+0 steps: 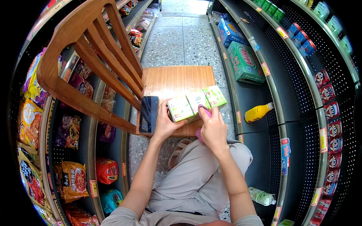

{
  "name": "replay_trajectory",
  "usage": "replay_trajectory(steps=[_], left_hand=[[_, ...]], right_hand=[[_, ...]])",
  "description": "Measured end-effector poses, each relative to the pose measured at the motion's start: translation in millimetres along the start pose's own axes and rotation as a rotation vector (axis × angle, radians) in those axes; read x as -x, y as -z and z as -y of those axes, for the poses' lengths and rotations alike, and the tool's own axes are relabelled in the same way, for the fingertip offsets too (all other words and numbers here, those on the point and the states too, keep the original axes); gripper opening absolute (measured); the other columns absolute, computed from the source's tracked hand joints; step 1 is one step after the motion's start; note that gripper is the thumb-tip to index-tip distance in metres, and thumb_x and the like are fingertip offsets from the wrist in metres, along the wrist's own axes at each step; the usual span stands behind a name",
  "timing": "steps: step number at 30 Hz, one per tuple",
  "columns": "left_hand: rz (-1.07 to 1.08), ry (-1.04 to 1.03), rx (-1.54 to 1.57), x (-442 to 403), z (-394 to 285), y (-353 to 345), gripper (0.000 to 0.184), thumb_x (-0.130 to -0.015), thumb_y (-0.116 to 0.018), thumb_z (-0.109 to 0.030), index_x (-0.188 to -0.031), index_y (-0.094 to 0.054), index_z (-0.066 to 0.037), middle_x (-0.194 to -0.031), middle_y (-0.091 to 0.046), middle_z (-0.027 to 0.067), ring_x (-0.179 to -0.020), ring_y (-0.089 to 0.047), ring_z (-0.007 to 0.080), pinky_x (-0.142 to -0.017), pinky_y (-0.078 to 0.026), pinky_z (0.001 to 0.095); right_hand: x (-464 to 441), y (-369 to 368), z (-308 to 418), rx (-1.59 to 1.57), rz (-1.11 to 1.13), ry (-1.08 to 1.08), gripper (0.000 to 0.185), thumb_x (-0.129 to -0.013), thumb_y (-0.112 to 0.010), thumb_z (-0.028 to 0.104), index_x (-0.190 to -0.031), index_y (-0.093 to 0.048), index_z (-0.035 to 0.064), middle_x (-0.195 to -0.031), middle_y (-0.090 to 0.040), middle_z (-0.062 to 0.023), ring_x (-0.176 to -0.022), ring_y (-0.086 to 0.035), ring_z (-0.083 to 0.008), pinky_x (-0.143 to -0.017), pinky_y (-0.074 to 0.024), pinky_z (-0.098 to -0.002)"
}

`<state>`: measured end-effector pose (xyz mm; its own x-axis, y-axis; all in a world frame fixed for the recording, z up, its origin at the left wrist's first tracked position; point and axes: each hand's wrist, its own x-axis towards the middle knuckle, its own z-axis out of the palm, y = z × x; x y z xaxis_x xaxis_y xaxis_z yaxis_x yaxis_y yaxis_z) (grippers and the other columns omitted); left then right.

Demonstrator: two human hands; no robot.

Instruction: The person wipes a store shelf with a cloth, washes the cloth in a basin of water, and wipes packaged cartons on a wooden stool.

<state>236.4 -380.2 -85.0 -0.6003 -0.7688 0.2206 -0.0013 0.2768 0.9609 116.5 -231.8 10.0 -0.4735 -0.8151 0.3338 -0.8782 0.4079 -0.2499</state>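
A row of light green and white cartons (197, 100) lies across the seat of a wooden chair (177, 77). At its left end, my left hand (166, 122) grips the nearest carton between thumb and fingers. My right hand (213, 130) is closed around a pink-purple cloth (204, 112), which touches the front edge of the cartons. Some of the cloth hangs below that hand. A dark phone (149, 114) lies on the seat just left of my left hand.
The chair's slatted back (102, 56) rises at the left. Shelves with noodle packets (74, 180) stand at the left. On the right shelves are a green box (246, 63), a blue box (230, 32), a yellow bottle (258, 112) and a pale bottle (261, 196).
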Motion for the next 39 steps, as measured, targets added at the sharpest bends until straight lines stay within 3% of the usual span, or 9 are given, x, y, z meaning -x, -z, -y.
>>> replay_trajectory(steps=[14, 17, 21, 35, 39], left_hand=[[0.000, 0.005, 0.043, 0.1, -2.3, -1.5, 0.098, -0.062, -0.094, -0.017, -0.140, -0.036, 0.000, -0.131, -0.047, 0.0161, -0.120, -0.054, 0.0273, -0.102, -0.046, 0.0382], [-0.005, -0.003, 0.046, 0.2, -2.3, -1.5, 0.097, -0.062, -0.093, -0.016, -0.139, -0.037, 0.000, -0.130, -0.048, 0.0161, -0.119, -0.055, 0.0276, -0.101, -0.047, 0.0382], [-0.002, -0.006, 0.040, 0.0, -3.6, -1.6, 0.097, -0.062, -0.093, -0.017, -0.139, -0.037, 0.001, -0.130, -0.049, 0.0164, -0.119, -0.055, 0.0276, -0.101, -0.047, 0.0384], [-0.029, 0.013, 0.012, 1.3, 8.3, -1.6, 0.097, -0.061, -0.093, -0.022, -0.138, -0.038, 0.003, -0.131, -0.049, 0.0199, -0.122, -0.053, 0.0312, -0.102, -0.045, 0.0394], [-0.023, 0.001, -0.011, 0.5, 2.8, -0.9, 0.095, -0.062, -0.092, -0.016, -0.138, -0.037, 0.001, -0.129, -0.052, 0.0181, -0.120, -0.055, 0.0279, -0.101, -0.047, 0.0378]], right_hand=[[-3.3, -2.1, -9.9, 0.088, -0.028, -0.004, 0.037, -0.084, -0.057, 0.006, -0.121, -0.061, 0.0090, -0.102, -0.053, -0.0127, -0.089, -0.060, -0.0316, -0.067, -0.0565, -0.0429], [-1.8, -0.4, -3.0, 0.040, -0.018, -0.019, 0.040, -0.081, -0.059, 0.003, -0.119, -0.064, 0.0120, -0.100, -0.056, -0.0127, -0.090, -0.063, -0.0330, -0.069, -0.0555, -0.0445], [2.6, -5.7, 4.0, 0.037, -0.035, 0.091, 0.036, -0.081, -0.060, 0.007, -0.117, -0.061, 0.0093, -0.100, -0.053, -0.0113, -0.088, -0.060, -0.0298, -0.061, -0.0570, -0.0414], [-17.5, -2.8, 14.5, 0.060, 0.038, 0.174, 0.028, -0.081, -0.060, 0.008, -0.108, -0.062, 0.0042, -0.098, -0.053, -0.0133, -0.089, -0.060, -0.0305, -0.062, -0.0576, -0.0392], [-32.5, -5.1, 16.9, 0.069, 0.056, 0.195, 0.025, -0.081, -0.060, 0.010, -0.105, -0.063, 0.0028, -0.097, -0.054, -0.0141, -0.090, -0.061, -0.0308, -0.062, -0.0581, -0.0389]])
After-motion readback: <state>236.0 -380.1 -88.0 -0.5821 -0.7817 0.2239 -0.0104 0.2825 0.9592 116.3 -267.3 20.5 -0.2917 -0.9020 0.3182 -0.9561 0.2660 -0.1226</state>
